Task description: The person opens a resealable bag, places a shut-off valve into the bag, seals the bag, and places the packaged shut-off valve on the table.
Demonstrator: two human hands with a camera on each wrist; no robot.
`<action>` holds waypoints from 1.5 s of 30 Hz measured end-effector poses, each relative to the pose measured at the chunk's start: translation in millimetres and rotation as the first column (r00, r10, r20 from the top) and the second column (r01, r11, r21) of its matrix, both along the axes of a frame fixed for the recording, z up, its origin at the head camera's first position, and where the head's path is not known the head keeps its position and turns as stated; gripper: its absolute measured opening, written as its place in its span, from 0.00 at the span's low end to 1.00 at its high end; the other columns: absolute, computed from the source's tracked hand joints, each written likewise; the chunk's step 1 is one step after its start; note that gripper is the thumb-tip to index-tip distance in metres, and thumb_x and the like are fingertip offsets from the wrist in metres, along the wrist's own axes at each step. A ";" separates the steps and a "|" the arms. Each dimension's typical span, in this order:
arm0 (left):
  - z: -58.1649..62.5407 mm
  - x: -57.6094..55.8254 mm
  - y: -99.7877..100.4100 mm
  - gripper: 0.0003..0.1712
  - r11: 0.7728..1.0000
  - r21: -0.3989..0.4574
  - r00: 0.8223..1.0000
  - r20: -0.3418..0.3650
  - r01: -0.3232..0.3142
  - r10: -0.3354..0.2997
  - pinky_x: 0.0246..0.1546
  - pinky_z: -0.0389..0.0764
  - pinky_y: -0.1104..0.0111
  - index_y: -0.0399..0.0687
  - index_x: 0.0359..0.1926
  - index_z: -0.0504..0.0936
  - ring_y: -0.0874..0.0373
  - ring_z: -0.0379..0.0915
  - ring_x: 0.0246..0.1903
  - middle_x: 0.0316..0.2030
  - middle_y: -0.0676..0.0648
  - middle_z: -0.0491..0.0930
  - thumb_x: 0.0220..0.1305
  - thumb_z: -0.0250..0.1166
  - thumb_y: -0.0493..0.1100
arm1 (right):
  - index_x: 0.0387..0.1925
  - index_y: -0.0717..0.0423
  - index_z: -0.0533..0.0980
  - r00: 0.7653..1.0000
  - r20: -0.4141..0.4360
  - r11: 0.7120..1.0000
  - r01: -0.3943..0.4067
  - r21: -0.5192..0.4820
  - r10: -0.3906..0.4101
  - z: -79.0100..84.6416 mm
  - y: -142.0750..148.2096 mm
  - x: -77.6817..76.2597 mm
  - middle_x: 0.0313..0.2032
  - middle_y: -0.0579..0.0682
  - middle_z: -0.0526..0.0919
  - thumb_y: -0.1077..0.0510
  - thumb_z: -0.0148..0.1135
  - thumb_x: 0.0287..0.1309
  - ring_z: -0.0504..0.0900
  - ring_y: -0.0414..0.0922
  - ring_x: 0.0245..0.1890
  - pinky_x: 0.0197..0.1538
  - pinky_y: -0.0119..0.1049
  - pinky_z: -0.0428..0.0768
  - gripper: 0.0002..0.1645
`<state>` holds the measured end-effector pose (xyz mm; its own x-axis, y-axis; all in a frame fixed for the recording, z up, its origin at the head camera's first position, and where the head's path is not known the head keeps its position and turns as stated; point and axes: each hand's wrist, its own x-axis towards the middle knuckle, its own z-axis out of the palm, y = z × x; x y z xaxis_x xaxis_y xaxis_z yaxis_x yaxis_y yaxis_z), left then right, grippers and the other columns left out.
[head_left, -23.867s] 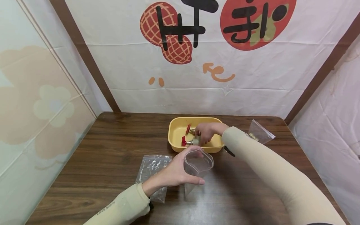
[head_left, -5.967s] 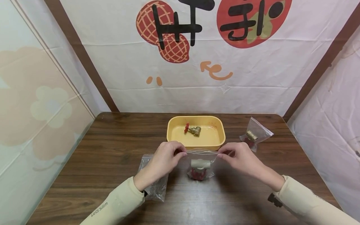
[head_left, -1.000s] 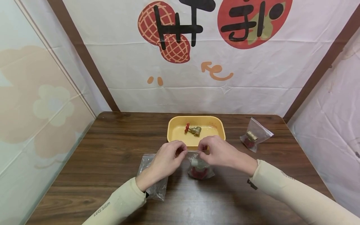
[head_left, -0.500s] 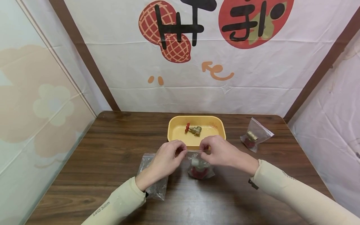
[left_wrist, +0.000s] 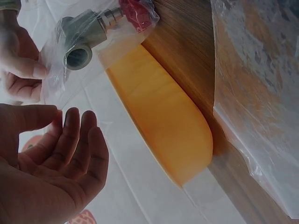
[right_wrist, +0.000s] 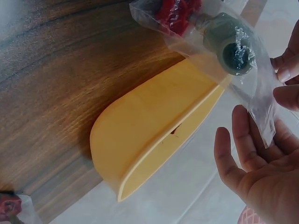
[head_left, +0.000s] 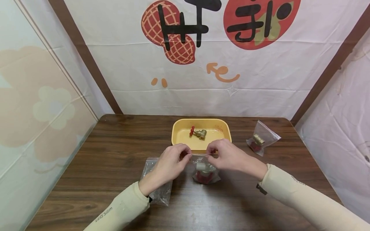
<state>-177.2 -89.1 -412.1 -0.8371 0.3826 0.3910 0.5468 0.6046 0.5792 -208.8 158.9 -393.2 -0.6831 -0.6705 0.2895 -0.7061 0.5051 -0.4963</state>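
Note:
Over the table in front of the basin hangs a clear zip bag, its top edge stretched between both hands. Inside is a grey-green valve with its red handwheel pointing down. My left hand pinches the top left corner between thumb and forefinger. Along the same edge, right of the middle, my right hand pinches the seal strip, its other fingers loosely bent in the right wrist view. Behind them, a brass valve with a red handwheel lies in the yellow basin.
Left of the held bag, partly under my left forearm, lie flat clear bags. At the right back rests another zip bag holding a brass valve. A printed cloth hangs behind the wooden table.
Earlier my right hand reached into the basin at the grey valve, which now sits in the bag. It then moved left from the bag's right corner along the seal, lately slightly back right.

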 end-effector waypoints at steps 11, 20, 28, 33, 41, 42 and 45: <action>-0.7 -2.7 -0.2 0.07 1.000 -0.016 1.000 -0.012 0.005 -0.005 0.31 0.77 0.67 0.51 0.34 0.84 0.59 0.75 0.28 0.30 0.57 0.79 0.68 0.70 0.34 | 0.29 0.46 0.81 0.999 0.027 1.000 0.025 0.000 -0.025 -1.6 3.5 2.0 0.25 0.35 0.79 0.62 0.68 0.60 0.74 0.35 0.25 0.28 0.33 0.75 0.08; -0.1 -2.8 -0.4 0.07 1.000 -0.021 1.000 -0.004 -0.001 0.001 0.33 0.77 0.66 0.51 0.34 0.83 0.57 0.76 0.28 0.30 0.58 0.79 0.68 0.70 0.35 | 0.28 0.49 0.82 0.998 0.039 0.998 0.046 -0.030 -0.045 -5.3 9.4 2.1 0.25 0.36 0.78 0.64 0.68 0.58 0.76 0.35 0.27 0.31 0.33 0.78 0.07; -0.2 -2.7 -0.1 0.07 1.000 -0.020 1.000 -0.002 -0.001 0.001 0.33 0.77 0.66 0.51 0.34 0.83 0.56 0.76 0.28 0.30 0.58 0.79 0.68 0.70 0.35 | 0.28 0.48 0.82 0.997 0.050 0.997 0.066 -0.050 -0.063 -4.3 10.3 6.1 0.26 0.35 0.80 0.64 0.70 0.59 0.78 0.35 0.29 0.35 0.34 0.80 0.08; -0.6 -3.5 0.4 0.07 1.000 -0.020 1.000 -0.003 -0.004 0.004 0.33 0.77 0.66 0.51 0.34 0.83 0.55 0.77 0.29 0.30 0.58 0.79 0.68 0.70 0.35 | 0.29 0.47 0.83 0.992 0.079 0.993 0.099 -0.065 -0.094 -6.7 15.0 6.1 0.26 0.35 0.81 0.63 0.71 0.61 0.78 0.35 0.28 0.34 0.34 0.80 0.08; -1.2 -4.8 1.0 0.08 1.000 -0.023 1.000 -0.016 -0.015 0.015 0.33 0.76 0.66 0.52 0.34 0.83 0.59 0.74 0.28 0.30 0.58 0.78 0.68 0.71 0.35 | 0.30 0.48 0.83 0.992 0.077 0.992 0.106 -0.074 -0.100 -8.0 16.3 9.8 0.27 0.35 0.81 0.63 0.70 0.62 0.78 0.36 0.29 0.36 0.35 0.79 0.07; -1.1 -4.8 1.0 0.08 1.000 -0.023 1.000 -0.014 -0.013 0.013 0.33 0.76 0.66 0.52 0.34 0.83 0.59 0.75 0.28 0.30 0.58 0.79 0.68 0.70 0.35 | 0.30 0.48 0.83 0.992 0.077 0.991 0.109 -0.071 -0.104 -8.2 17.0 10.1 0.27 0.35 0.81 0.63 0.70 0.63 0.78 0.36 0.28 0.35 0.34 0.79 0.07; -1.5 -4.9 0.9 0.07 1.000 -0.022 1.000 -0.008 -0.005 0.005 0.33 0.76 0.66 0.51 0.34 0.83 0.55 0.76 0.29 0.30 0.58 0.79 0.68 0.70 0.35 | 0.30 0.48 0.83 0.990 0.080 0.990 0.121 -0.065 -0.116 -8.8 20.0 11.5 0.26 0.34 0.82 0.61 0.71 0.63 0.77 0.35 0.27 0.33 0.34 0.79 0.07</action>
<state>-182.1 -88.2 -413.7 -0.8359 0.3869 0.3893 0.5483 0.6202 0.5610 -197.3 178.8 -402.0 -0.7784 -0.5635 0.2766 -0.6020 0.5453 -0.5833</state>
